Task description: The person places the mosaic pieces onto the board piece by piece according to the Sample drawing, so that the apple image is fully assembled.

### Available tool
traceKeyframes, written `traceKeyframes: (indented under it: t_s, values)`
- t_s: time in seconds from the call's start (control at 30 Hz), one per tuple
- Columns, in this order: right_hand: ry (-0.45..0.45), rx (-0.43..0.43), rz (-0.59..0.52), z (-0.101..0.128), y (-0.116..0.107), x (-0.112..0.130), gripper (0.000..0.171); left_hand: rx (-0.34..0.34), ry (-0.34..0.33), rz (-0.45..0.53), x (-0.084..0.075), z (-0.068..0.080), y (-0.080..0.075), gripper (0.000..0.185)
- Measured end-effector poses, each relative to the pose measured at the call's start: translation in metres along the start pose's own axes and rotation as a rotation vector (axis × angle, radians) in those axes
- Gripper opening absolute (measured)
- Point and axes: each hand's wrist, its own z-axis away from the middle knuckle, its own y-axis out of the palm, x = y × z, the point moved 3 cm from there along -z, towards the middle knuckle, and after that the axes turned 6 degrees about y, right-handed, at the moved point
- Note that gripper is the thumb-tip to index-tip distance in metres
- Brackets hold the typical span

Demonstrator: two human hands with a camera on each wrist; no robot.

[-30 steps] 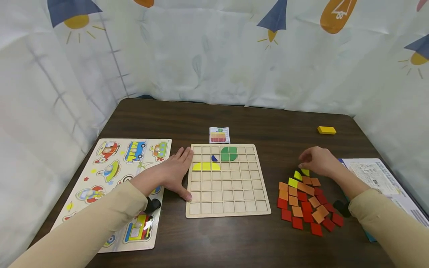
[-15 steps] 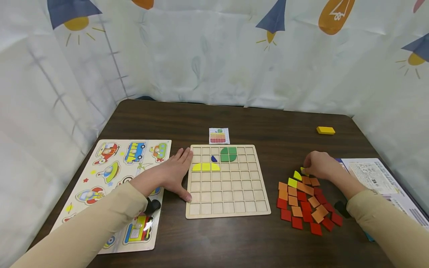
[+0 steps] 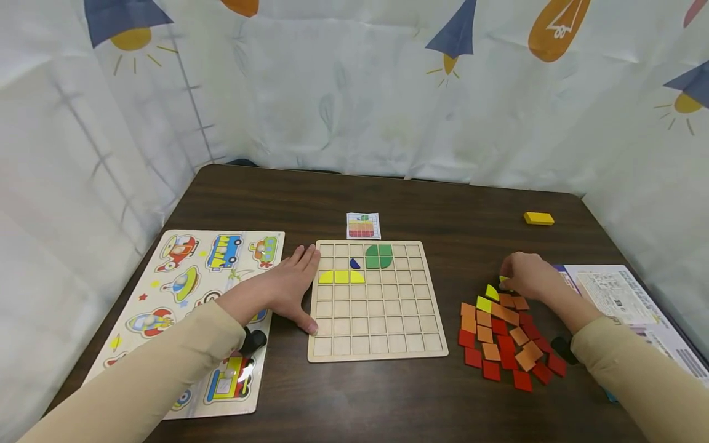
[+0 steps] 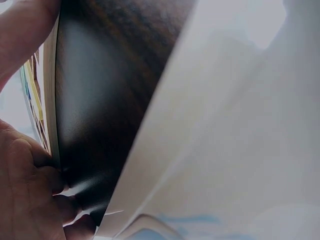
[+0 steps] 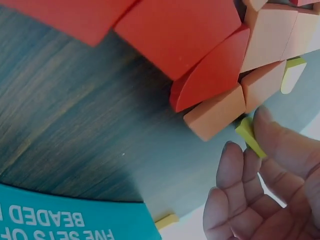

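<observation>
My left hand (image 3: 285, 289) rests with spread fingers at the left edge of a wooden grid board (image 3: 382, 341). On the board lie green pieces (image 3: 379, 256), a small blue piece (image 3: 354, 263) and a row of yellow pieces (image 3: 341, 277). Over at the right, my right hand (image 3: 526, 274) pinches a small yellow tile (image 5: 250, 136) at the far end of a pile of tiles. That pile holds red tiles (image 3: 490, 370), orange tiles (image 3: 490, 351) and two other yellow tiles (image 3: 484, 304). In the left wrist view, only part of the left hand shows.
A small printed picture card (image 3: 363, 226) lies behind the board. A vehicle puzzle board (image 3: 138, 292) sits under the left forearm. One yellow block (image 3: 538, 218) is at the back right. A box with printed labels (image 3: 620, 295) lies beside the right forearm.
My right hand has come down and slightly right onto the farthest yellow tile, and its fingers have closed on it. The left hand has stayed at the board's edge.
</observation>
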Motion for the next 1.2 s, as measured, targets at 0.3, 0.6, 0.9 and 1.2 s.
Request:
traceKeyframes:
  t_s: [0.3,0.6,0.9,1.2]
  values:
    - [-0.148,-0.146,-0.163,-0.002,-0.011,0.027,0.022,-0.006,0.0,0.0,0.0,0.001,0.0,0.143]
    - [-0.206,-0.092,-0.362,-0.007,-0.008,0.065,0.014,0.0,0.006,-0.004,0.001,0.001,0.0,0.143]
    - [-0.315,-0.027,-0.464,-0.018,-0.001,0.106,0.012,0.002,0.001,-0.004,0.0,0.0,0.001,0.144]
    - [-0.399,0.027,-0.463,-0.025,0.013,0.153,0.008,0.009,-0.001,0.0,-0.001,0.001,-0.001,0.143]
